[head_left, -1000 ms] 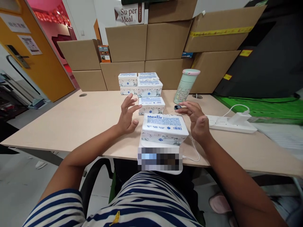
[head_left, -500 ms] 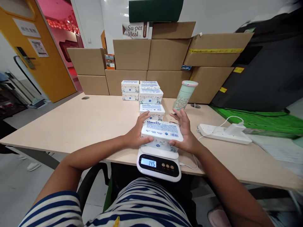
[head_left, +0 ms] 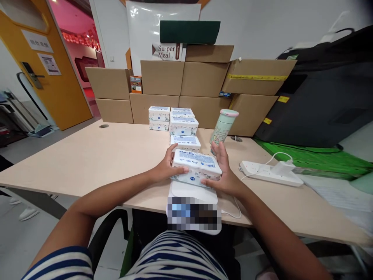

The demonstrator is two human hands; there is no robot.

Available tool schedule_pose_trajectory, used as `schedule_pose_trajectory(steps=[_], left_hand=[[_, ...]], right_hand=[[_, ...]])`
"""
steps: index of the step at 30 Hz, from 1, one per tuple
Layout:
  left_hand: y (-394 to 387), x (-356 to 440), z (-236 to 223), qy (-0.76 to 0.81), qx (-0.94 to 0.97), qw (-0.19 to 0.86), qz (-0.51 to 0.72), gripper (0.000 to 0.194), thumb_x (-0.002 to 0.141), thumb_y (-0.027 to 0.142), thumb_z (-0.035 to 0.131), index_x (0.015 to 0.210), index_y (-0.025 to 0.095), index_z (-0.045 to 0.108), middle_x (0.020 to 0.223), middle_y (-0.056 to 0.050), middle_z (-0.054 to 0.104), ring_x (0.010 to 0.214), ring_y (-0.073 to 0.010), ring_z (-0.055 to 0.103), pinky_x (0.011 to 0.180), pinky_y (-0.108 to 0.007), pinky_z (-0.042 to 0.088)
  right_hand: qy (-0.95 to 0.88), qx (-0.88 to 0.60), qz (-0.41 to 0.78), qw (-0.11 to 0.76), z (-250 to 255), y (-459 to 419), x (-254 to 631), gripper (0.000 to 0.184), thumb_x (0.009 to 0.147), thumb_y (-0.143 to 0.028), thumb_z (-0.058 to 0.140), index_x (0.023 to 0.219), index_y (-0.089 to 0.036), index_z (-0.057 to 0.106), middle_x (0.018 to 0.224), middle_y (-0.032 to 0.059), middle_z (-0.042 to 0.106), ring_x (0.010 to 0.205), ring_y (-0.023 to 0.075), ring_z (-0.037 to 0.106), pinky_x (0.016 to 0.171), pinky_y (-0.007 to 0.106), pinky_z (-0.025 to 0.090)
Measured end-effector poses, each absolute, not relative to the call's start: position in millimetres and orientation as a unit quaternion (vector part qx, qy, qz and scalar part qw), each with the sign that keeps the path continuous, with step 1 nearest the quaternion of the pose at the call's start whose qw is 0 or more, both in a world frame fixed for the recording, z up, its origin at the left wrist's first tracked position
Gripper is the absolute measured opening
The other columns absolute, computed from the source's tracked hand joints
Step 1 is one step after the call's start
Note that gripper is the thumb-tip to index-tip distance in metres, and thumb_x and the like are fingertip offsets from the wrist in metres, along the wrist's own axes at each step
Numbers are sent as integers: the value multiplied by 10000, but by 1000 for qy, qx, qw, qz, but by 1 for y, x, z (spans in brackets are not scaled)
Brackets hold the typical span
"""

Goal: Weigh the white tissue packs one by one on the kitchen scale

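Between my two hands is a white tissue pack (head_left: 196, 163) with blue print and a floral side. My left hand (head_left: 169, 165) grips its left end, thumb across the front face. My right hand (head_left: 225, 175) holds the right end, thumb pressed at the lower front corner. Below and in front of the pack sits a white kitchen scale (head_left: 194, 194), its front part overhanging the table edge; its display is blurred out. I cannot tell whether the pack touches the scale. Just behind stands another tissue pack (head_left: 186, 143), with several more tissue packs (head_left: 183, 126) stacked farther back.
A green tumbler (head_left: 223, 126) stands behind my right hand. To the right lies a white power strip (head_left: 271, 173) with a plug and cable. Cardboard boxes (head_left: 161, 77) line the table's back edge. A black case (head_left: 314, 93) leans at the right.
The tissue pack has shifted up and away from me relative to the scale, baring more of its platform. Both hands moved with it. My view has tilted slightly upward.
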State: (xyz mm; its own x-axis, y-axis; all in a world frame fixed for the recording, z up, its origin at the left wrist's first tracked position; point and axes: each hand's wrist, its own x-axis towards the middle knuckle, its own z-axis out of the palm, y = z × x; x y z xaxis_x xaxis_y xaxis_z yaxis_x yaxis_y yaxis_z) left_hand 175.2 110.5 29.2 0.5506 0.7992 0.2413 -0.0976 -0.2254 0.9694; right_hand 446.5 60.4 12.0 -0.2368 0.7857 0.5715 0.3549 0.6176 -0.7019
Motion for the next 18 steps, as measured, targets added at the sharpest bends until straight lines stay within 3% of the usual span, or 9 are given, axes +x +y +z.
schedule_pose_trajectory(steps=[3,5,9,14,18], left_hand=[[112,176,31,270,656,567,419,1318,714,455,982,1714,380,128,1645,-211,442,1544,-475,462,1261,-782,334],[113,176,29,272,658,555,431,1297,723,463,973,1708,364,135,1676,-213,402,1566,-472,429,1264,-766,344],[113,175,24,243,678,530,446,1261,769,534,927,1701,332,101,1755,-212,281,1631,-452,320,1312,-707,299],[120,173,22,218,706,505,447,1281,792,550,903,1702,372,19,1754,-202,248,1635,-454,296,1305,-701,307],[142,169,25,301,688,446,486,1393,728,624,913,1705,368,-47,1676,-205,299,1588,-451,367,1283,-685,346]], right_hand=[[-705,-425,288,489,12,62,440,1515,707,-639,936,1698,-476,-198,1861,95,-21,1722,340,32,1335,703,178],[-663,-444,349,491,11,64,434,1556,687,-656,942,1683,-485,-241,1860,100,-34,1719,344,65,1327,693,222],[-630,-440,420,482,12,66,429,1587,679,-649,952,1683,-463,-263,1850,136,99,1667,376,295,1295,671,333],[-651,-419,395,494,20,76,433,1586,658,-622,977,1704,-460,-203,1736,169,389,1564,385,480,1248,674,409],[-688,-404,275,536,37,108,435,1565,639,-644,974,1716,-446,-144,1669,159,423,1577,367,448,1262,651,398]])
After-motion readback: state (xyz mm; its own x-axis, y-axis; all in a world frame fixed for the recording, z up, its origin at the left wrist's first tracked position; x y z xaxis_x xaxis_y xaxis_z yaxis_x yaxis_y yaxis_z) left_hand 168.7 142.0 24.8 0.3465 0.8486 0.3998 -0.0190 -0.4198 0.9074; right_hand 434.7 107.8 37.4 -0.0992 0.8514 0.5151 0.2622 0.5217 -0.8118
